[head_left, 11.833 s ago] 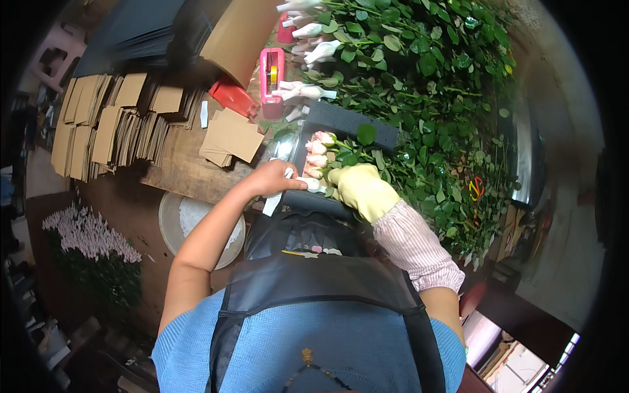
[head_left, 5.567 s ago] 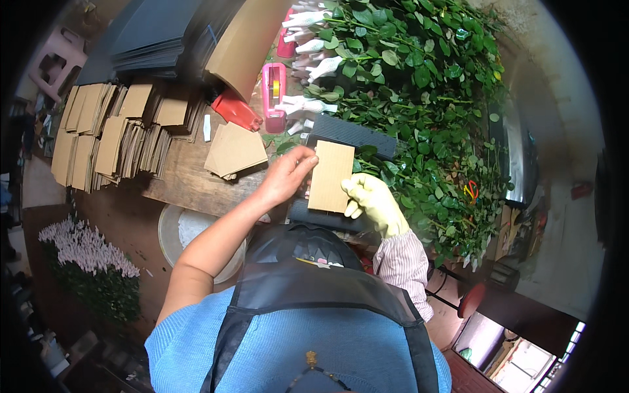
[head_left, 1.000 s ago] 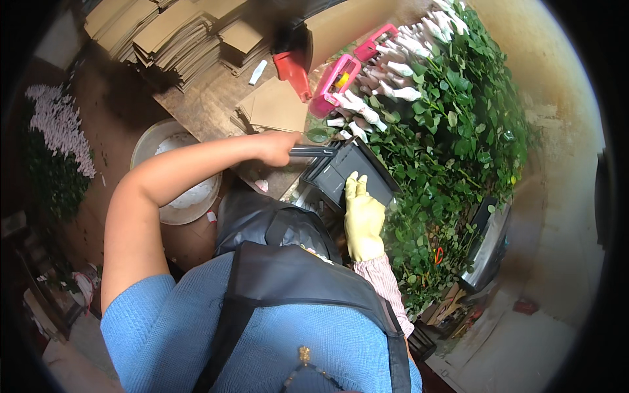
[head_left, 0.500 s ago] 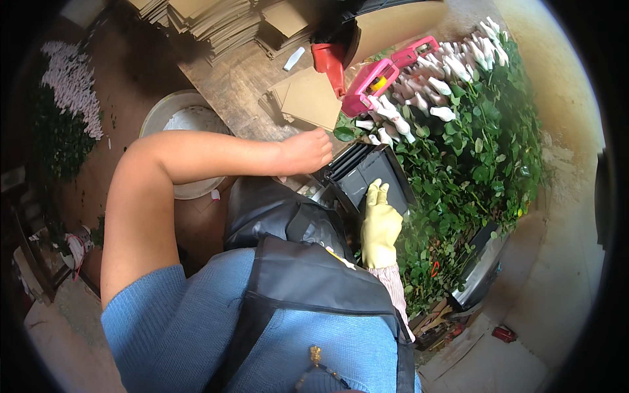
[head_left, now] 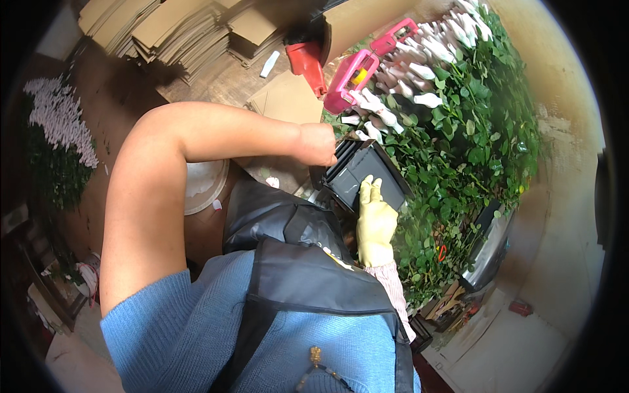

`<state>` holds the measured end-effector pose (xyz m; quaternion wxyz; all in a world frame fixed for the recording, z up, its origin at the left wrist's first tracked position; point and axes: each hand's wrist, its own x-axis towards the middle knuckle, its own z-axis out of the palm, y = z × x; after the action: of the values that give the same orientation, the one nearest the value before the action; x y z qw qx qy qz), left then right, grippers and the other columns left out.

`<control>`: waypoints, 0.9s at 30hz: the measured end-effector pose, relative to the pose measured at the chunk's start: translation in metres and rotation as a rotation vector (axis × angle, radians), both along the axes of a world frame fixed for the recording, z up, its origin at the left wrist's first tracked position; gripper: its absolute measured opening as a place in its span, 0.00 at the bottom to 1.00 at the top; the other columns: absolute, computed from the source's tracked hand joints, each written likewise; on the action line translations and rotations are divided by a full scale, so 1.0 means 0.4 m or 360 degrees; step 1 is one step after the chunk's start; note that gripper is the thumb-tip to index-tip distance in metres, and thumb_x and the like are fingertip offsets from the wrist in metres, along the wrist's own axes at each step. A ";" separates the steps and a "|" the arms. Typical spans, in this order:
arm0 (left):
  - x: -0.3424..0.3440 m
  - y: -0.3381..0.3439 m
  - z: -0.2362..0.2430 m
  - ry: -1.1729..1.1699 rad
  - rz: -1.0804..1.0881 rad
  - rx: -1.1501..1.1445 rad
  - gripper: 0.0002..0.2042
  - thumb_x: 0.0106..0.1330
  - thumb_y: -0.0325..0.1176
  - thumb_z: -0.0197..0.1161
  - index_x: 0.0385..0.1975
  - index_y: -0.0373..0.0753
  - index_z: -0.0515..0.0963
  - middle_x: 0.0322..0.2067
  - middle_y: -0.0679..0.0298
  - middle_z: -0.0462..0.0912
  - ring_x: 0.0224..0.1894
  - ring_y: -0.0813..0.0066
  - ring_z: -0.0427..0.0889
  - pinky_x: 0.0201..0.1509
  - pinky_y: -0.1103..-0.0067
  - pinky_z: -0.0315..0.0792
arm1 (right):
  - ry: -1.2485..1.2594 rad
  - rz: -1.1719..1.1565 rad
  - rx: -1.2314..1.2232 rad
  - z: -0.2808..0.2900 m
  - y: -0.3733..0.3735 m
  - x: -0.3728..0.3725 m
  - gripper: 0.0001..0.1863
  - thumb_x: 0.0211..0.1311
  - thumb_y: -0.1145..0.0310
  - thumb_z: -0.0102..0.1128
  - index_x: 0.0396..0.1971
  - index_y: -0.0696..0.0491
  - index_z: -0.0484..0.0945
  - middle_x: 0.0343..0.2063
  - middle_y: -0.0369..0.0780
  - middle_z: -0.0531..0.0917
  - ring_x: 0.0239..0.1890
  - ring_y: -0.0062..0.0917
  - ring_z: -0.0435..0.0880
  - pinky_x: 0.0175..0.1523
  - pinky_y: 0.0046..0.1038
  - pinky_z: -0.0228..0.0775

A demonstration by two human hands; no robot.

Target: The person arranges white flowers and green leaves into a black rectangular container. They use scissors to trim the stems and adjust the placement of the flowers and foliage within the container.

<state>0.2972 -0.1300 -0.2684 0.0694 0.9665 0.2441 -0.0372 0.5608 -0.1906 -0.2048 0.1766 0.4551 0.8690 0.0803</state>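
Note:
A black box with a flat panel and several ridges or slots [head_left: 375, 171] lies tilted between my hands. My bare left hand [head_left: 317, 144] is closed at its upper left edge, fingers curled under; anything inside them is hidden. My right hand [head_left: 376, 226] wears a pale yellow rubber glove. Two of its fingers stretch out and rest on the panel, while the others look bent. Just beyond the box, rose stems with white-sleeved heads [head_left: 426, 78] lie bundled, their green leaves [head_left: 452, 157] spreading down the right side.
Pink tape dispensers [head_left: 347, 82] stand by the flower heads, next to a red object [head_left: 306, 65]. Cardboard sheets [head_left: 288, 97] lie on the wooden table, with taller stacks [head_left: 177, 29] behind. A white round tub [head_left: 208, 187] sits below my left forearm. More sleeved flowers [head_left: 60, 118] lie far left.
My left hand has moved right, closer against the black box's edge. My right hand keeps its fingers on the panel. The whole view has shifted slightly.

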 end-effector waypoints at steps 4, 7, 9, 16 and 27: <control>-0.021 0.042 -0.022 -0.0172 -0.0113 0.0104 0.04 0.59 0.36 0.59 0.25 0.45 0.75 0.24 0.66 0.79 0.30 0.64 0.81 0.38 0.71 0.73 | -0.0043 -0.0049 -0.0001 0.017 -0.007 -0.013 0.30 0.66 0.76 0.50 0.69 0.52 0.68 0.66 0.52 0.76 0.34 0.36 0.90 0.37 0.34 0.83; -0.033 0.088 -0.085 -0.0728 -0.0462 0.0539 0.04 0.60 0.36 0.58 0.27 0.45 0.75 0.27 0.65 0.78 0.36 0.64 0.80 0.45 0.69 0.71 | -0.0048 -0.0029 0.0015 0.023 -0.008 -0.019 0.29 0.65 0.75 0.51 0.68 0.54 0.69 0.64 0.52 0.78 0.40 0.33 0.91 0.39 0.33 0.84; -0.023 0.128 -0.113 -0.0524 -0.0174 0.0567 0.05 0.62 0.36 0.57 0.29 0.44 0.76 0.29 0.65 0.79 0.39 0.65 0.80 0.48 0.68 0.70 | -0.0047 -0.0055 -0.0016 0.023 -0.006 -0.019 0.29 0.66 0.75 0.51 0.68 0.54 0.68 0.65 0.52 0.77 0.42 0.34 0.91 0.40 0.33 0.84; 0.048 0.240 -0.150 -0.0179 0.0298 0.0776 0.07 0.62 0.36 0.57 0.31 0.42 0.78 0.31 0.64 0.81 0.40 0.65 0.79 0.51 0.67 0.70 | -0.0070 -0.0093 -0.0035 0.025 -0.011 -0.021 0.29 0.65 0.75 0.51 0.68 0.54 0.68 0.65 0.53 0.76 0.45 0.35 0.91 0.39 0.33 0.85; 0.063 0.234 -0.133 -0.0248 0.0449 0.0158 0.06 0.62 0.33 0.58 0.26 0.40 0.78 0.21 0.52 0.83 0.26 0.55 0.87 0.35 0.61 0.78 | 0.0052 -0.0090 -0.0004 0.023 -0.013 -0.012 0.29 0.65 0.75 0.51 0.67 0.56 0.69 0.63 0.53 0.78 0.41 0.34 0.91 0.40 0.34 0.84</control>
<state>0.3224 -0.0362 -0.3215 0.0450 0.9248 0.3729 0.0602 0.5558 -0.1958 -0.1957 0.1650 0.4806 0.8587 0.0667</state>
